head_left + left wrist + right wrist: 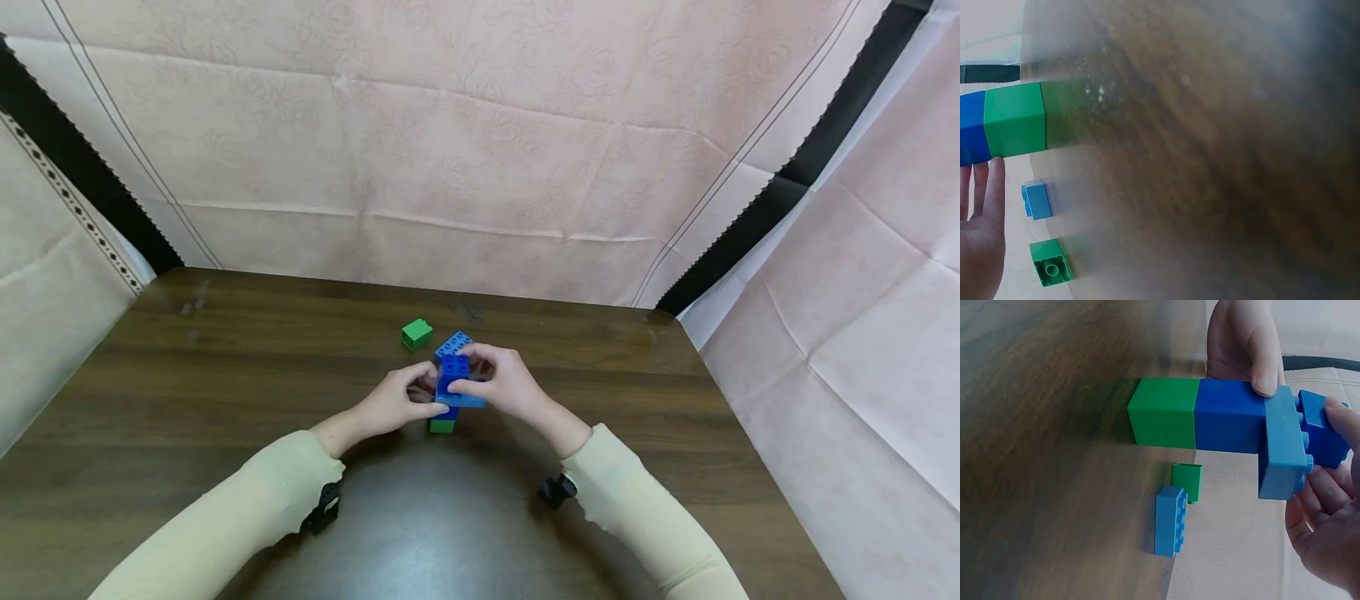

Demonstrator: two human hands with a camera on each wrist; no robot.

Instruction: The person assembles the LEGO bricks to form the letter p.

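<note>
A small stack of toy building bricks stands upright on the table. Its base is a green brick [1163, 419], with a dark blue brick [1229, 419] above it. Across that lies a longer light blue brick [1282, 462], overhanging to the right in the head view. My left hand [390, 403] holds the stack from the left, thumb on the lower dark blue brick near its joint with the light blue one. Between right thumb and fingers, my right hand [508, 385] pinches another dark blue brick [1319, 428], slightly tilted over the light blue brick's studs; whether it is seated I cannot tell.
Behind the stack, a light blue studded brick [452, 342] lies on the brown wooden table [262, 367]. A loose green brick [416, 333] sits farther back to the left. Pale patterned cloth [465, 150] hangs beyond the table's back edge and along both sides.
</note>
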